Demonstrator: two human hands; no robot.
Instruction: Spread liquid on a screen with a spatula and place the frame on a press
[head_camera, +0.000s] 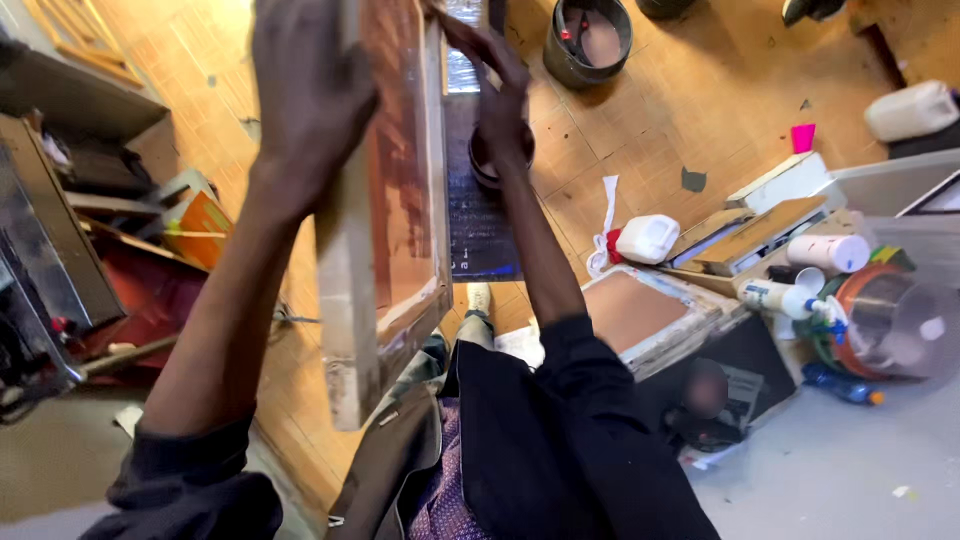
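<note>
Wood-tile floor below; left hand (305, 95) grips the wooden screen frame (385, 220) edge, right hand (495, 75) fingers curled on its far side

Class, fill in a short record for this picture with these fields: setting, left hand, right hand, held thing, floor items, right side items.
setting: cluttered workshop with a wood-tile floor, seen from above
left hand: left hand grips the near side of the frame
right hand: right hand holds its far edge
held thing: wooden screen frame, raised and tilted, mesh stained reddish
floor items: dark bucket, white jug, pink cup
right side items: second frame, spray bottle, paper roll
</note>
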